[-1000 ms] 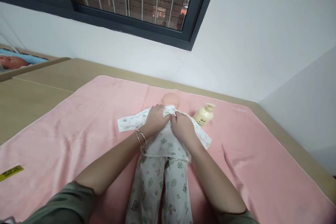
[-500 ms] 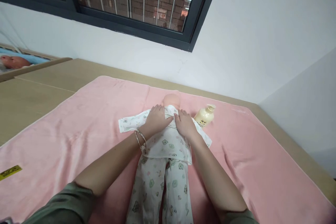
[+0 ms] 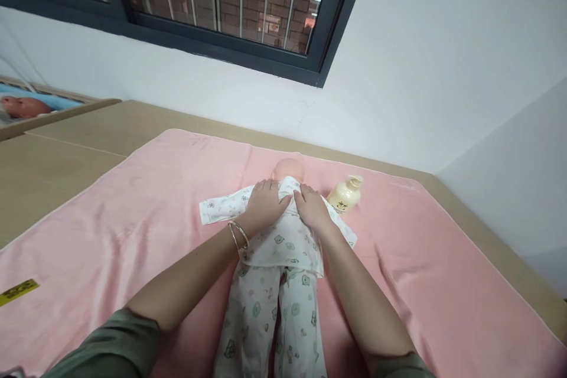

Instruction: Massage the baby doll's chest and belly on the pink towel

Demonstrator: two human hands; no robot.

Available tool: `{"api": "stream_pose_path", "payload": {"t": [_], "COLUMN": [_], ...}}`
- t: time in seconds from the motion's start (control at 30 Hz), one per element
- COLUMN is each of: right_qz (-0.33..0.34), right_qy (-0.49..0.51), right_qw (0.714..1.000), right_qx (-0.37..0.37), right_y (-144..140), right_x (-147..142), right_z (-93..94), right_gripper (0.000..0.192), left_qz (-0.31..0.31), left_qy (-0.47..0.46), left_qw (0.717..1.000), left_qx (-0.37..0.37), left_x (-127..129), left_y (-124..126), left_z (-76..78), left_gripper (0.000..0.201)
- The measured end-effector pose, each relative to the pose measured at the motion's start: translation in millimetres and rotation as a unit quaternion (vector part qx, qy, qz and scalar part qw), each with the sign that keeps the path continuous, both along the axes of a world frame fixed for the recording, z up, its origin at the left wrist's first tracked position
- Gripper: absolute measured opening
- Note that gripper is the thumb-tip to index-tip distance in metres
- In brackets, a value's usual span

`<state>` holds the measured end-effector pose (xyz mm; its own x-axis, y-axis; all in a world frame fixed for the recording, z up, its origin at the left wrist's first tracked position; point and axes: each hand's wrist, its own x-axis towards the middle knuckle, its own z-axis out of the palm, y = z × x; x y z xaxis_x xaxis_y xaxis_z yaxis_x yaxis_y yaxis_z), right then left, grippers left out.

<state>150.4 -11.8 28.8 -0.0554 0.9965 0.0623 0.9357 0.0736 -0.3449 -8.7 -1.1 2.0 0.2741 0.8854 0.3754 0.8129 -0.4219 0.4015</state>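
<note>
On the pink towel (image 3: 133, 212) the doll (image 3: 289, 169) lies already in top and trousers, my left hand (image 3: 264, 204) and right hand (image 3: 313, 208) spread flat on its chest, only the collar left to smooth.

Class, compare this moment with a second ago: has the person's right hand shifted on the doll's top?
Yes. The right hand has slid up toward the doll's head and nearer the lotion bottle, which lies unmoved on the pink towel.

Baby doll (image 3: 289, 170) in a printed sleepsuit (image 3: 279, 248), lying face-up on a pink towel (image 3: 133, 212); left hand (image 3: 264, 205) and right hand (image 3: 313, 210) rest flat on its chest near the collar; cream pump bottle (image 3: 344, 195) just beside the doll's shoulder
</note>
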Motion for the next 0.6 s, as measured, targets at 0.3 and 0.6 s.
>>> {"api": "stream_pose_path", "payload": {"t": [0.3, 0.6], "right_qz": [-0.012, -0.003], "right_qy": [-0.065, -0.099], "right_qw": [0.997, 0.994], "right_qx": [-0.041, -0.037], "right_y": [-15, -26], "right_x": [-9, -20], "right_z": [9.8, 15.2], "right_gripper": [0.059, 0.059], "left_qz": [-0.009, -0.026], "left_qy": [0.032, 0.023], "left_qw": [0.999, 0.999], "left_qx": [-0.001, -0.020], "left_x": [4, -4], "left_y": [-3, 5], "left_z": [-2.8, 3.2], "left_gripper": [0.041, 0.039]}}
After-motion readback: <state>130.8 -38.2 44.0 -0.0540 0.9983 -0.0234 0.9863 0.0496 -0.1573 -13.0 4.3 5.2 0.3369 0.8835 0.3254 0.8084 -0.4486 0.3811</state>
